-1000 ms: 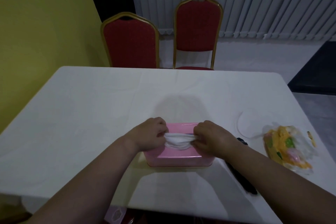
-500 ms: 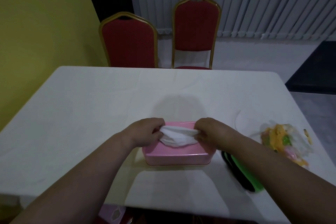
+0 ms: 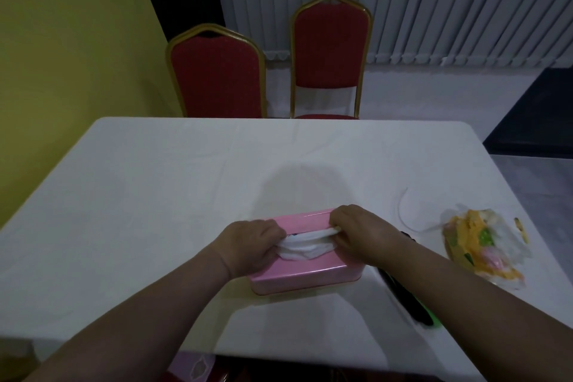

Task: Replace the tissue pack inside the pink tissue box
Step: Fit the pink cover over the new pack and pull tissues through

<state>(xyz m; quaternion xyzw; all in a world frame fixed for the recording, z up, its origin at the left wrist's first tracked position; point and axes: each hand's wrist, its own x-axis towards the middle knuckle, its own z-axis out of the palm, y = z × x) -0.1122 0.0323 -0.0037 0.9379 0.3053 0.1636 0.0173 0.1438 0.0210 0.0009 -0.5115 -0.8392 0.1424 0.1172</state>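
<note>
A pink tissue box [image 3: 305, 277] lies on the white table [image 3: 155, 195], near the front edge. A bunch of white tissue [image 3: 302, 246] sticks out of the slot in its lid. My left hand [image 3: 251, 243] pinches the tissue's left end. My right hand [image 3: 361, 231] pinches its right end, so the tissue is stretched between them above the lid. The inside of the box is hidden.
A crumpled orange and clear plastic wrapper [image 3: 483, 245] lies at the table's right side, with a thin white strip [image 3: 406, 214] beside it. A black and green object [image 3: 412, 304] lies under my right forearm. Two red chairs [image 3: 217, 71] [image 3: 331, 40] stand behind the table.
The tissue bunch has been drawn out and stretched flatter between both hands. The box now sits slightly turned, its right end farther back.
</note>
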